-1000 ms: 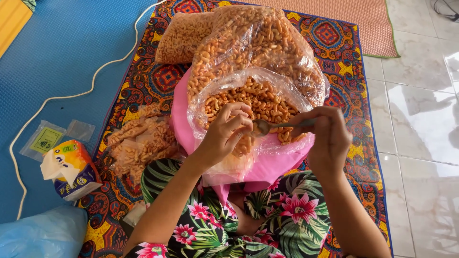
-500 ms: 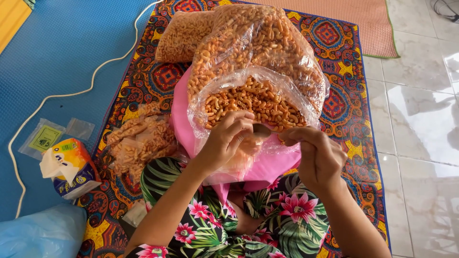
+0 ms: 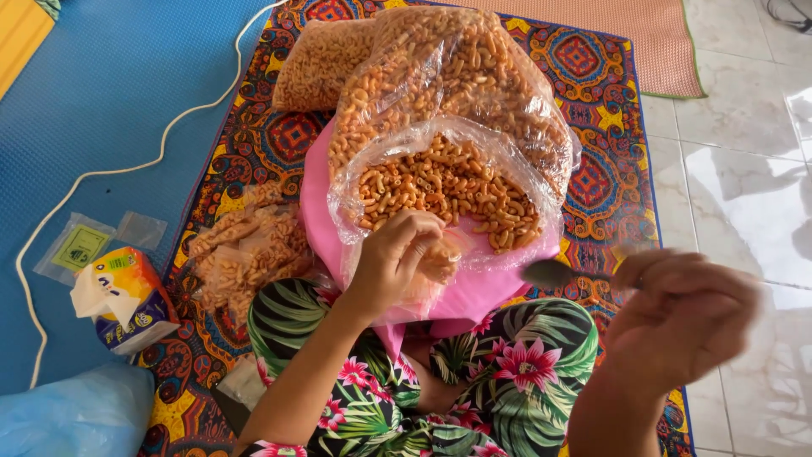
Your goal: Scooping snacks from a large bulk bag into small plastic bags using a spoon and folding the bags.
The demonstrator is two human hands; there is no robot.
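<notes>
At the far left, on the blue foam mat (image 3: pixel 127 93), lie a soft tissue pack with an orange-and-white wrapper (image 3: pixel 124 298) and two small clear flat sachets (image 3: pixel 85 241). Right of them, on the patterned red-and-blue cloth (image 3: pixel 605 182), sits a heap of small filled clear packets of orange macaroni snack (image 3: pixel 247 250). In the middle, a big open clear plastic bag of the same orange macaroni snack (image 3: pixel 444 199) rests on a pink plastic sheet (image 3: pixel 317 203), with fuller bags behind it. The left hand (image 3: pixel 396 258) pinches a small clear packet, partly filled (image 3: pixel 436 262), at the near rim of the big bag, fingers clenched on its mouth. To the right, the right hand (image 3: pixel 685 313), blurred, grasps a metal spoon (image 3: pixel 550 272) held clear of the bag, its bowl seemingly empty. This looks like the filling step, between scoops; another scoop would call for dipping the spoon into the open bag while the packet's mouth is kept open.
</notes>
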